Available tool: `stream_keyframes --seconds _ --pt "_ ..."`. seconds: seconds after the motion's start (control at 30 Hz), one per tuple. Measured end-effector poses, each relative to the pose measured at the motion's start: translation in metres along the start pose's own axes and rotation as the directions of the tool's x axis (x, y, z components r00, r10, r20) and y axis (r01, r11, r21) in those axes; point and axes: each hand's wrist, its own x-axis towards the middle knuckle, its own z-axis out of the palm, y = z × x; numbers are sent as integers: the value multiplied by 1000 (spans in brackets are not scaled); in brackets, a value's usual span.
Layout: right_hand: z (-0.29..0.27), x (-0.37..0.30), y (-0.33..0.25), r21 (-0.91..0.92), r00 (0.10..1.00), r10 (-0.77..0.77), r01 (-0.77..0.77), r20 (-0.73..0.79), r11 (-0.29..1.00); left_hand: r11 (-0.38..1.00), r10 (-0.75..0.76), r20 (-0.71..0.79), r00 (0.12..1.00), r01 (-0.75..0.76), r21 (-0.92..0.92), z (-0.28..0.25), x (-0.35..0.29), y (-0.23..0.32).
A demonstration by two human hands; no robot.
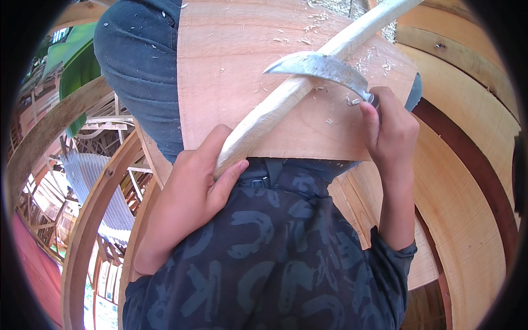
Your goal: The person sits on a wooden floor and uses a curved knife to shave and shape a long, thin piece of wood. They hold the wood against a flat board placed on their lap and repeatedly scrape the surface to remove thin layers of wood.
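A pale, roughly shaved wooden stick (275, 110) slants across a flat board (231, 71) that lies on my lap. My left hand (192, 190) is wrapped round the near end of the stick, close to my belly, with its thumb along the side. In my right hand (393, 124) is the handle end of a sickle (322, 67), most of the handle hidden by the fingers. Its curved metal blade lies across the middle of the stick, with the tip pointing left. The far end of the stick runs out of view at the top.
Curled wood shavings (308, 33) are scattered on the board, mostly at its far side. Wide wooden planks (456, 159) line my right. On my left are a curved wooden beam (104, 187), a corrugated sheet (99, 181) and a green leaf (77, 66).
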Motion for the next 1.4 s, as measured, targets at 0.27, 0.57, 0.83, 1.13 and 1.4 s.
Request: stream_keyframes --seconds 0.27,0.57,0.83,1.13,1.4 --pt "-36 -2 56 12 925 375 -375 -66 927 999 -13 -15 1000 14 49 -4 -10 -7" --pt "2 -10 -9 81 999 -30 27 32 996 995 -30 -36 999 33 96 1 -3 6" --pt "-32 5 81 9 886 441 -445 -142 896 971 11 -70 997 6 237 0 -12 9" --pt "-5 -9 -23 132 998 20 -28 60 991 948 55 -108 993 -18 317 4 -7 19" --pt "-37 11 31 -27 943 334 -334 3 942 935 79 -77 994 -47 352 4 -10 18"
